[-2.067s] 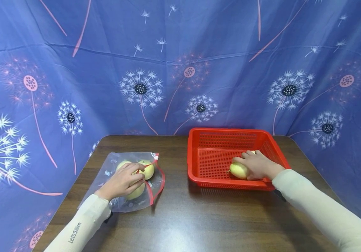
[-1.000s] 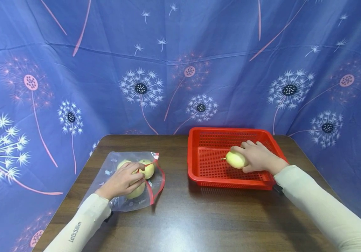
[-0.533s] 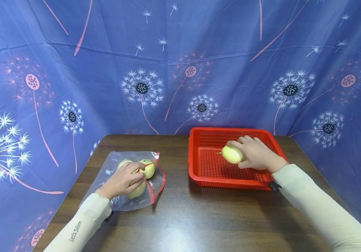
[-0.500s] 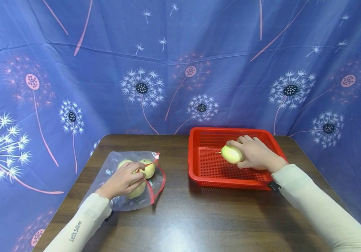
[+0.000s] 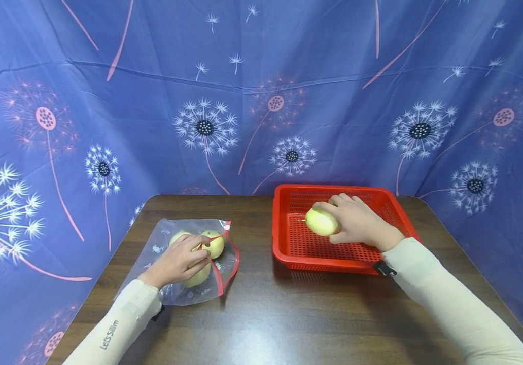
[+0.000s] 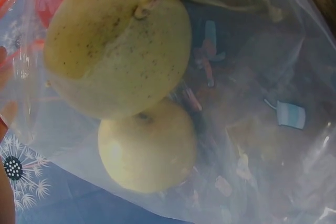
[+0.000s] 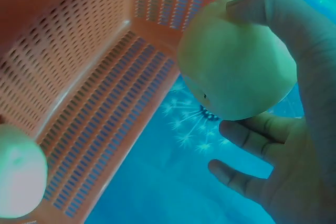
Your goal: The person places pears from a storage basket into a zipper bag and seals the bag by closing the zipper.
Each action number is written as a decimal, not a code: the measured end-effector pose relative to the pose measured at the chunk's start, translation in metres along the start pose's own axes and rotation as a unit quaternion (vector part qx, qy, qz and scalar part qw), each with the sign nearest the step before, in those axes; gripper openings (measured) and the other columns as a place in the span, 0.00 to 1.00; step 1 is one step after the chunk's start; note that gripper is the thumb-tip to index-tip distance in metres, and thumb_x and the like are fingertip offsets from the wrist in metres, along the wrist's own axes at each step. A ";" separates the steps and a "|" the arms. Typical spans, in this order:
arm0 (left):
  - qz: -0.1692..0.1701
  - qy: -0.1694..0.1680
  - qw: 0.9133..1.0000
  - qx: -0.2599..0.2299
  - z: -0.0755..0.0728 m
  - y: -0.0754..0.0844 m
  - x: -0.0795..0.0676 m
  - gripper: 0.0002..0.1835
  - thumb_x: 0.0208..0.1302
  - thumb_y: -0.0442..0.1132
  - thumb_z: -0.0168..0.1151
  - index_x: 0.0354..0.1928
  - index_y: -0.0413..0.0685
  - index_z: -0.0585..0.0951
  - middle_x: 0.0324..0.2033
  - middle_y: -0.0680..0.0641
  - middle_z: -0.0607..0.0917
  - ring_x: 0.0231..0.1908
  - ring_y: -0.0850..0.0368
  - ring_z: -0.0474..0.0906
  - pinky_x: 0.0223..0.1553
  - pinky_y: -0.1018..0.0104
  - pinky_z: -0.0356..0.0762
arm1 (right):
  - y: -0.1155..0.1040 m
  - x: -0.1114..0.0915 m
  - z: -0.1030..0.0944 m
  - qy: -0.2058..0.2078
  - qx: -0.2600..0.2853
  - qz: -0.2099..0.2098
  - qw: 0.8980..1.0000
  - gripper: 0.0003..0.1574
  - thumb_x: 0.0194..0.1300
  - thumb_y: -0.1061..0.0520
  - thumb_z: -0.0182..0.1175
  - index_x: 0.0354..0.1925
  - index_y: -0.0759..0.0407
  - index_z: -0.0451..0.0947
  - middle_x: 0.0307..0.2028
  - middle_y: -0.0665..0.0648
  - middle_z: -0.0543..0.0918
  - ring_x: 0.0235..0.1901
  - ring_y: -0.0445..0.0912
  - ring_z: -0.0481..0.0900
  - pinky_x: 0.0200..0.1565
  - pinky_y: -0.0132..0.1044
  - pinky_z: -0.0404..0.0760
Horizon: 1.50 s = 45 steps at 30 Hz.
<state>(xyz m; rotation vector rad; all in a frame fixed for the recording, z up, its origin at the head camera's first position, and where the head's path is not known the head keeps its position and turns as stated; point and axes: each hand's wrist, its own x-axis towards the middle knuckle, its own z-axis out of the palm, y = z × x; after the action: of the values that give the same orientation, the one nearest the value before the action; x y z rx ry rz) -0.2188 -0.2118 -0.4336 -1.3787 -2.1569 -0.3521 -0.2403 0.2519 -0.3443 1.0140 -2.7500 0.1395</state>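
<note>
My left hand (image 5: 176,261) pinches the red-edged mouth of a clear plastic zip bag (image 5: 188,300) on the left side of the table. Several yellow-green pears (image 5: 216,246) lie inside the bag, partly covered by the hand; the left wrist view shows a speckled pear (image 6: 118,45) and a paler pear (image 6: 149,148) through the plastic. My right hand (image 5: 357,223) grips another pear (image 5: 321,223), stem pointing left, raised over the red basket (image 5: 325,264). In the right wrist view, thumb and fingers hold that pear (image 7: 236,61) from opposite sides.
A further pear (image 7: 20,171) sits in the basket in the right wrist view; my right hand and arm hide it in the head view. The brown wooden table (image 5: 261,314) lies between bag and basket. A blue dandelion-print cloth (image 5: 252,126) hangs behind and beside it.
My right hand has lifted the pear from the basket's front right part and carried it up and to the left. The left hand and bag have stayed in place.
</note>
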 end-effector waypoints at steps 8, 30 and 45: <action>0.001 0.003 1.000 -0.001 0.001 -0.001 0.000 0.15 0.77 0.48 0.48 0.34 0.52 0.78 0.43 0.42 0.82 0.46 0.47 0.80 0.46 0.48 0.76 | -0.014 0.013 0.000 0.023 0.007 -0.016 1.000 0.47 0.39 0.45 0.73 0.61 0.49 0.74 0.40 0.55 0.77 0.41 0.52 0.73 0.40 0.51 0.72; -0.003 0.000 1.000 -0.001 0.000 0.000 0.002 0.15 0.78 0.48 0.47 0.35 0.53 0.78 0.45 0.43 0.82 0.48 0.47 0.79 0.49 0.49 0.75 | -0.059 0.045 0.021 0.062 0.041 -0.083 0.994 0.47 0.39 0.44 0.75 0.61 0.46 0.74 0.40 0.53 0.76 0.40 0.49 0.72 0.40 0.46 0.72; -0.005 0.001 1.000 -0.009 0.001 0.001 0.002 0.08 0.73 0.44 0.55 0.34 0.52 0.78 0.45 0.42 0.82 0.48 0.46 0.79 0.48 0.48 0.75 | -0.087 0.057 0.034 0.056 0.060 -0.098 0.992 0.46 0.40 0.45 0.74 0.60 0.45 0.74 0.38 0.51 0.75 0.41 0.47 0.72 0.40 0.45 0.72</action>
<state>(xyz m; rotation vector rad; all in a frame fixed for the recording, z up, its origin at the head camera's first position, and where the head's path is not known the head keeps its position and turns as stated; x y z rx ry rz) -0.2189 -0.2098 -0.4334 -1.3763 -2.1645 -0.3771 -0.2316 0.1441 -0.3632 1.2609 -2.5505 0.3239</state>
